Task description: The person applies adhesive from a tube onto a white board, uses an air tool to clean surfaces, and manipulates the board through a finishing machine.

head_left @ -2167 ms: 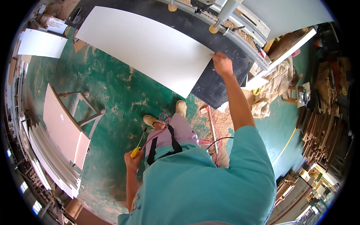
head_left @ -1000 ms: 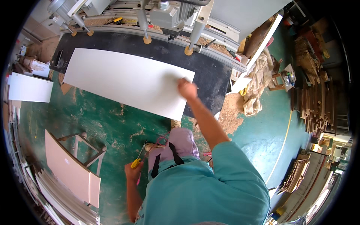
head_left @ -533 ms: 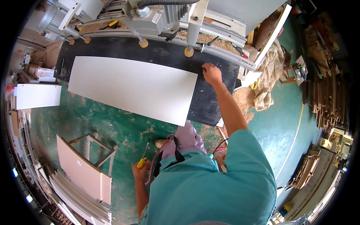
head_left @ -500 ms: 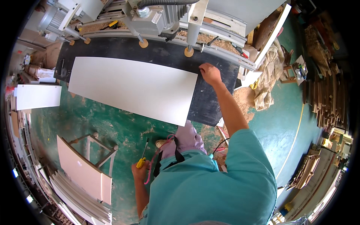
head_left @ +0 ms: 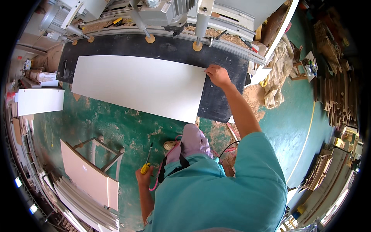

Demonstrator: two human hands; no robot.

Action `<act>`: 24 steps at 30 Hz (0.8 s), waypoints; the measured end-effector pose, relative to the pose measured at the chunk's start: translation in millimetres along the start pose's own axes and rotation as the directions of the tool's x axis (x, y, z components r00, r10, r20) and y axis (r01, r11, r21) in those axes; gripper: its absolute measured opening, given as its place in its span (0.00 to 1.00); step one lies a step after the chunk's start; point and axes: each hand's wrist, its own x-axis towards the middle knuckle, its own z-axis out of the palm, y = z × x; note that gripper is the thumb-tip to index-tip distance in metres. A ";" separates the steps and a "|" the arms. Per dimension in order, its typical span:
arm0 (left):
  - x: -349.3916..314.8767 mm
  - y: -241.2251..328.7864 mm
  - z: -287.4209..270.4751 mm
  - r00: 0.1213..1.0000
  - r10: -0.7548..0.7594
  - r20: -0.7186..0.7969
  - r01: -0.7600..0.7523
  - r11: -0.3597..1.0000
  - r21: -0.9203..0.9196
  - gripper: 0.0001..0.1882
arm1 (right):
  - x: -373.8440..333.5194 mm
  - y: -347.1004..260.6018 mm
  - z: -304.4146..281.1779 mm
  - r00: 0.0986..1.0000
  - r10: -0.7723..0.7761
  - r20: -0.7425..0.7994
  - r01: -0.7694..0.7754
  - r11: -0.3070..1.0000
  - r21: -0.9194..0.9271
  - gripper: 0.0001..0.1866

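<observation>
A long white panel [head_left: 139,87] lies on the black bed of a machine [head_left: 222,92], its near edge overhanging. At the panel's far right corner is my right hand [head_left: 218,75], fingers closed in a pinch on the corner. Low at my left side, my left hand [head_left: 143,177] is wrapped round a yellow air blow gun [head_left: 145,168]. The gun's thin nozzle points away from me, and a pink hose [head_left: 154,186] loops beside it. My fingers partly hide its handle.
Round-footed clamp rods [head_left: 197,46] and a grey motor [head_left: 164,17] stand over the bed's far side. Sawdust [head_left: 253,100] and a crumpled sack [head_left: 276,83] lie to the right. Left of me, a metal-framed stand [head_left: 110,158] bears a curved-looking panel [head_left: 87,170].
My right hand has closed on the panel's corner, where before it rested just beside it. The view has shifted slightly. My left hand still holds the blow gun in the same place.
</observation>
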 end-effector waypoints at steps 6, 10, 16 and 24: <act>0.1 -6.7 -7.5 0.993 0.028 0.113 -0.032 0.999 0.039 0.15 | 1.0 -2.4 4.0 0.998 0.049 -0.037 -0.055 0.986 -0.156 0.11; 0.1 -35.5 -25.9 0.993 0.027 0.119 -0.024 0.999 -0.026 0.15 | -54.3 -37.2 5.1 0.996 0.008 0.087 0.007 0.987 -0.163 0.12; 18.4 -79.7 -62.7 0.984 0.102 0.145 -0.093 0.993 -0.067 0.15 | -256.6 -161.6 50.4 0.887 -0.018 0.462 0.095 0.985 -0.145 0.06; 44.8 -18.1 -71.8 0.805 0.371 0.463 -0.573 0.690 0.443 0.24 | -201.9 -224.0 63.2 0.849 0.515 -0.119 -0.443 0.816 0.372 0.08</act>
